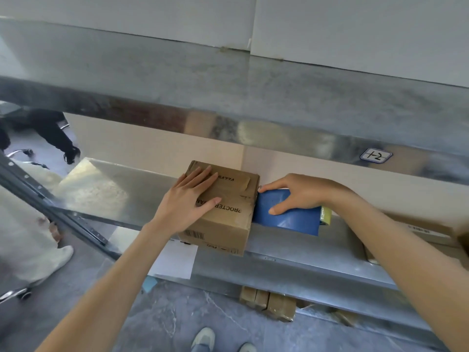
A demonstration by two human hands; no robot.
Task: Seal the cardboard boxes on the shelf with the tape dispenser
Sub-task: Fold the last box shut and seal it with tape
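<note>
At the front edge of the metal shelf [304, 247], the cardboard box [228, 224] is being held down by the left hand [189, 199], fingers flat on its top. Beside it, the blue tape dispenser [291, 219] is being gripped by the right hand [300, 194], fingers curled over it, against the box's right side
</note>
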